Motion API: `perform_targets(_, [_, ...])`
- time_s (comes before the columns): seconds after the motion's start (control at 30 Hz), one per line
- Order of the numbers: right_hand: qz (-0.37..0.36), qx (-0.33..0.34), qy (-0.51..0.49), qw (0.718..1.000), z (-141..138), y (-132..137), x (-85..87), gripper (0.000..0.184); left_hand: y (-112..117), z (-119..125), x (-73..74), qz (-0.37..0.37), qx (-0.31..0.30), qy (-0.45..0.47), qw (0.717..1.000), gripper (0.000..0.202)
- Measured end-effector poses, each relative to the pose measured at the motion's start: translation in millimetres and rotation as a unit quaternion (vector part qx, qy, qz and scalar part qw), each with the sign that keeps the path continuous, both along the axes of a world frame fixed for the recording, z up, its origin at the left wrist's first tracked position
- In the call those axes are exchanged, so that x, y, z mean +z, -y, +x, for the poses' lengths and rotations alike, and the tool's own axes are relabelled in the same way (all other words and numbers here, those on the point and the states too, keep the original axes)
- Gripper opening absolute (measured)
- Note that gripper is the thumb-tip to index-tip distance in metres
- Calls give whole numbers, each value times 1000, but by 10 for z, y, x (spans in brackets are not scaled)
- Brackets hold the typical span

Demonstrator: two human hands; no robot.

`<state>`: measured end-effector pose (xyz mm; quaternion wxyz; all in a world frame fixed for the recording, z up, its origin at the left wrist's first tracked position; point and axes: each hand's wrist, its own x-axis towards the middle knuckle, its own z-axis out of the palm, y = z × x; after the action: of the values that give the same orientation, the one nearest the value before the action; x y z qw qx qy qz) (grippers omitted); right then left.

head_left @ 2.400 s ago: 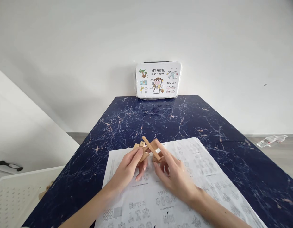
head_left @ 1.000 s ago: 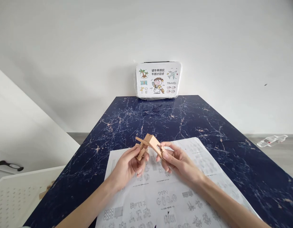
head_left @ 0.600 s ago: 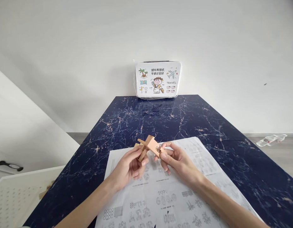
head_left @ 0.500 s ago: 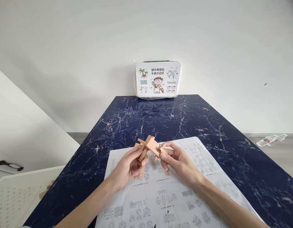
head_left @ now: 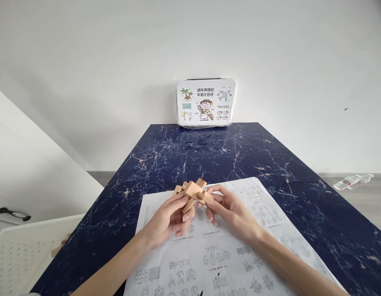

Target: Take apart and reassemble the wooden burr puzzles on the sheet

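Note:
Between my hands is a wooden burr puzzle [head_left: 193, 190], made of several light-brown notched pieces that cross one another. My left hand [head_left: 169, 217] grips its left and lower side, thumb on top and fingers curled beneath. With thumb and fingers, my right hand [head_left: 229, 206] pinches the pieces at its right end. Fingers hide part of how the pieces fit together. Under both hands lies a large white instruction sheet [head_left: 221, 246] printed with grey diagrams of interlocking shapes.
The blue marble-patterned table [head_left: 203, 156] carries a white cartoon case [head_left: 205, 102] at its far edge, against the wall. To the left stands a white perforated basket [head_left: 20, 255] with wooden pieces [head_left: 57, 248] inside. A clear plastic bottle [head_left: 352, 181] lies on the floor at right.
The puzzle has turned in my hands, and its pieces now sit closer together as a more compact crossing. My hands have shifted only slightly.

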<state>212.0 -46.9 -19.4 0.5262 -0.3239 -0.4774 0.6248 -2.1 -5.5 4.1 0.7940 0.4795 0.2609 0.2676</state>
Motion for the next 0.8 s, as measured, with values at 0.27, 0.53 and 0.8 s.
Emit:
perform_targets(0.27, [21,-27,52,998,-13,16,-29,30,85,-8,-16,77,1,-93,993,42])
perform_targets(0.53, [26,-52,93,994,-9,13,-79,28,105,-7,10,108,-21,-88,990,39])
perform_targets(0.8, [41,4,71,997,20,31,-11,29,57,-56,7,-7,-28,13,1000,37])
